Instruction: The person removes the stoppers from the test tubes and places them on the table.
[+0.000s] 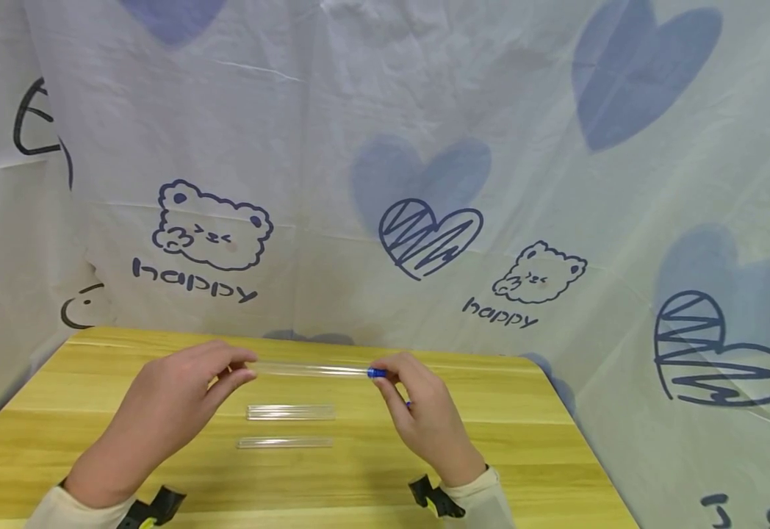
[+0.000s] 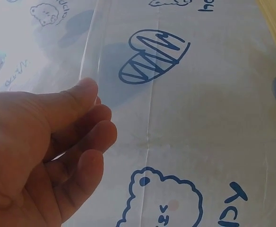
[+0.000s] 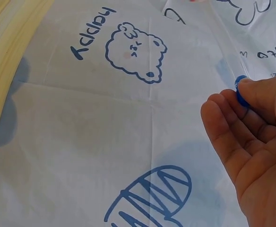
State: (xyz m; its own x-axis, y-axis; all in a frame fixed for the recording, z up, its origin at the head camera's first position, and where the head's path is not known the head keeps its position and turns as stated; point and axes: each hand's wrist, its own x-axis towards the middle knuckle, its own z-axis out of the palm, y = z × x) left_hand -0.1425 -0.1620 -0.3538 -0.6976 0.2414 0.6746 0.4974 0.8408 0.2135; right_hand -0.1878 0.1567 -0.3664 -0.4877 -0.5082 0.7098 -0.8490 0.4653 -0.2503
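A long clear tube (image 1: 312, 369) is held level above the wooden table. My left hand (image 1: 186, 393) pinches its left end between thumb and fingers. At the right end is a blue cap (image 1: 375, 372), gripped by the thumb and fingers of my right hand (image 1: 427, 415). In the left wrist view, the tube (image 2: 90, 47) runs away from the left thumb (image 2: 88, 90). The right wrist view shows the blue cap (image 3: 242, 92) between thumb and fingers at the tube's end. A small blue bit (image 1: 408, 404) shows beside my right hand, mostly hidden by it.
Two clear pieces lie parallel on the wooden table (image 1: 504, 433), a wider one (image 1: 290, 413) and, nearer me, a slimmer tube (image 1: 284, 442). A white cloth (image 1: 332, 308) with blue hearts and bear drawings hangs behind the table and along its sides.
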